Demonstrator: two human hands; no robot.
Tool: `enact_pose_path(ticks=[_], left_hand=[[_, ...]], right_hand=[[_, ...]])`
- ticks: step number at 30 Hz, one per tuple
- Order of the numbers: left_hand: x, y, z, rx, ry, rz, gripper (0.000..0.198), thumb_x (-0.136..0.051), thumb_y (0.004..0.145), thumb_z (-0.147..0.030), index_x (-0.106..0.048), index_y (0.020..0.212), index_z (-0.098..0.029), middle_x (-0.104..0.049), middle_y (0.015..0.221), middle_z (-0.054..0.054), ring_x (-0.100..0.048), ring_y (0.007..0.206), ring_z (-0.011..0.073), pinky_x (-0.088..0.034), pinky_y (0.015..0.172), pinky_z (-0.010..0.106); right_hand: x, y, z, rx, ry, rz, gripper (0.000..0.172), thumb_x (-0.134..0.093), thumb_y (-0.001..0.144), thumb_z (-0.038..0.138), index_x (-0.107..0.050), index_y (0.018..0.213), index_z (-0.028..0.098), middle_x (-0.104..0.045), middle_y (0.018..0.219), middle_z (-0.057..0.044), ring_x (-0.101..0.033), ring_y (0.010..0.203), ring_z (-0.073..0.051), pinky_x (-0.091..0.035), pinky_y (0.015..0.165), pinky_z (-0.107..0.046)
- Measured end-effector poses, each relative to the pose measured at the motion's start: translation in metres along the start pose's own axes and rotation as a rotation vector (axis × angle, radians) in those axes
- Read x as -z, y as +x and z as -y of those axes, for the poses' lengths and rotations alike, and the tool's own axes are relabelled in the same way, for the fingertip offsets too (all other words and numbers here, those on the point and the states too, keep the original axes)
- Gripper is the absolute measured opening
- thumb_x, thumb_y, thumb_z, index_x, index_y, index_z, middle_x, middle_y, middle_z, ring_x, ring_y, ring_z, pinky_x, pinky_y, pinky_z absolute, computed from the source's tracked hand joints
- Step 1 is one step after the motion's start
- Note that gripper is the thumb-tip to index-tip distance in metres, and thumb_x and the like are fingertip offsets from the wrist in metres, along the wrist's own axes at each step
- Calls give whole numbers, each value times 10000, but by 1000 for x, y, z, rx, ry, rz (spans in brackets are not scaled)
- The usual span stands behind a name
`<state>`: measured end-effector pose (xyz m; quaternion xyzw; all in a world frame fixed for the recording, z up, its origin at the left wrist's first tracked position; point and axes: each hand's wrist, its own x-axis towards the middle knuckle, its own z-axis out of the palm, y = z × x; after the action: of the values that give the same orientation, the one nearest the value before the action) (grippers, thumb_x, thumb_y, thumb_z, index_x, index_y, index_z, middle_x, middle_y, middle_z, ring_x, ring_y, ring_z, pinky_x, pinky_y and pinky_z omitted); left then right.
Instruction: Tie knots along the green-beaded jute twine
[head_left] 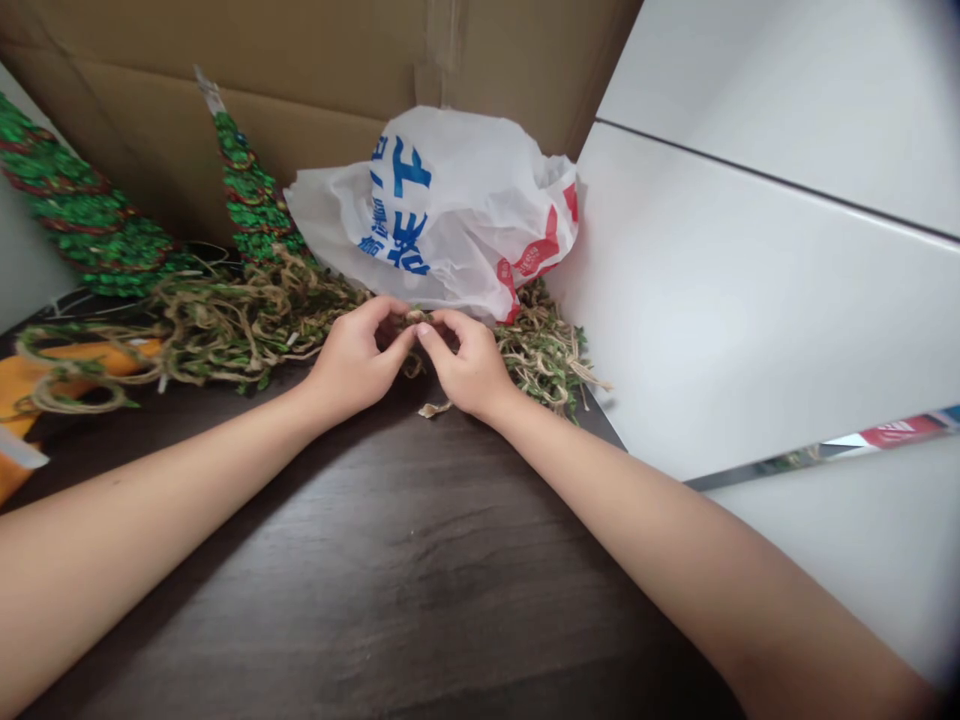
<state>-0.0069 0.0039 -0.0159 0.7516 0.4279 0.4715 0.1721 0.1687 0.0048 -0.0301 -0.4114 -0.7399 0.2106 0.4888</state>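
Observation:
My left hand point(364, 352) and my right hand point(466, 362) meet at the middle of the table, thumb tips almost touching. Between them both hands pinch a piece of leafy twine point(417, 315), tan cord with green bits; the fingers hide most of it. A tangled heap of the same leafy twine garland point(240, 320) spreads out to the left, and another bunch point(547, 350) lies to the right. Right behind the hands rests a crumpled white plastic bag point(465, 200) with blue and red print. A small loose twine end point(433, 409) lies just below the right hand.
A large cardboard box point(315, 60) stands at the back. Two small green tinsel trees point(255, 200) are at the back left. An orange item point(75, 370) lies at the left edge. White tiled wall point(750, 300) borders the dark wooden table point(390, 560) on the right.

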Motion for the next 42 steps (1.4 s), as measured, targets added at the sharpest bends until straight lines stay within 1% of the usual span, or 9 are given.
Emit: enact_pose_path(ticks=[4,10,16,20,24,32,36,39,42], left_hand=[[0,-1,-2,-22,20,19,234,-680,953,-396,-722,1065,-195,-795,940,59,-705,809,208,-580,753,338],[0,-1,-1,-66,22,15,296,-633,979,-392,-760,1119,-165,-808,1012,82,-717,866,219,-577,813,351],[0,-1,-1,-41,64,-2,252,-651,952,-382,-757,1059,-181,-787,915,53,-694,800,201,-572,776,334],[0,-2,-2,-31,37,-27,280,-672,955,-390,-752,1115,-176,-800,961,64,-719,854,211,-587,805,337],[0,-2,-3,-38,37,-9,254,-641,962,-364,-761,1091,-181,-807,981,66,-720,870,212,-588,830,346],[-1,-1,1,-79,61,-24,249,-621,966,-349,-778,1066,-183,-793,956,61,-703,843,206,-567,818,348],[0,-1,2,-58,118,-89,228,-677,952,-341,-738,1107,-185,-783,1013,68,-722,930,224,-595,908,374],[1,-1,1,-38,182,-159,193,-740,917,-328,-729,1053,-192,-782,1005,69,-735,953,239,-607,932,388],[2,-1,-2,17,186,-107,128,-703,939,-311,-777,975,-214,-821,957,54,-764,904,239,-621,903,381]], right_hand=[[0,1,-1,-31,24,-6,285,-513,1099,401,-601,876,246,-707,820,-12,-667,781,-179,-554,781,-327],[-2,1,-4,-6,4,-94,279,-506,1090,412,-545,864,254,-653,779,5,-629,759,-185,-533,791,-346],[-3,1,-7,-2,66,-35,231,-599,1044,426,-589,897,249,-712,869,-16,-670,842,-208,-558,841,-373],[-4,2,-8,11,102,-64,225,-564,1051,411,-587,897,249,-712,863,-14,-675,846,-207,-556,853,-376],[-4,2,-7,29,153,-100,231,-564,1046,430,-613,918,245,-714,852,-11,-673,828,-199,-558,832,-364],[-5,2,-9,35,100,-93,200,-590,1029,418,-615,930,246,-739,903,-34,-693,894,-218,-577,886,-379],[-4,3,-11,62,141,-72,215,-546,1055,418,-635,974,239,-760,959,-42,-711,928,-216,-584,922,-381],[-4,4,-11,70,165,-68,212,-534,1058,404,-657,1017,237,-778,1003,-42,-721,962,-213,-585,942,-376],[-4,4,-10,66,177,-75,204,-548,1048,394,-676,1027,237,-798,1042,-46,-732,1015,-219,-586,981,-386]])
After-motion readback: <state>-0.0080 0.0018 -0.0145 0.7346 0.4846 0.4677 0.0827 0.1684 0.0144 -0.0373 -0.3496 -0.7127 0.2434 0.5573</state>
